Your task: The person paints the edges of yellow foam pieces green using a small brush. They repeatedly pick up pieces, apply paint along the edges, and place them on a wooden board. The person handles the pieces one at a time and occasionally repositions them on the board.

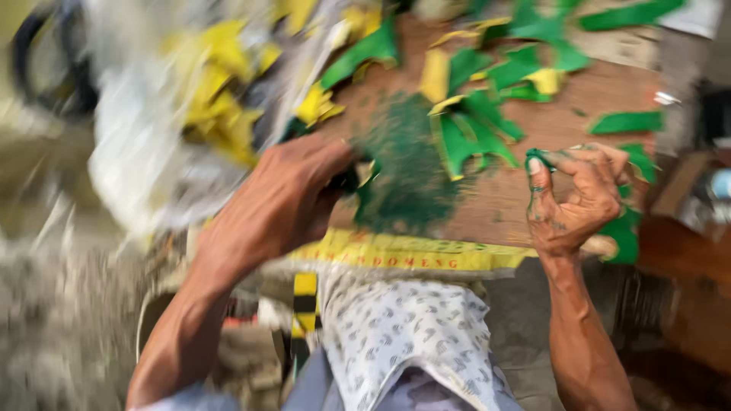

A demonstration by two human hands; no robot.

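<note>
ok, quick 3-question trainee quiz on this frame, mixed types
1. True or false: the right hand pinches a small green scrap.
2. The dark green powdery patch on the wooden board lies: A) beside the left hand; B) right of the right hand; C) on the patterned cloth.
3. Fill in: the loose scraps on the board are green and ____.

Key: 1 true; 2 A; 3 yellow.

Rough matt wooden board (533,190) — dusted green (powdery) — strewn with smooth green scraps (472,137), perhaps plastic.
</note>
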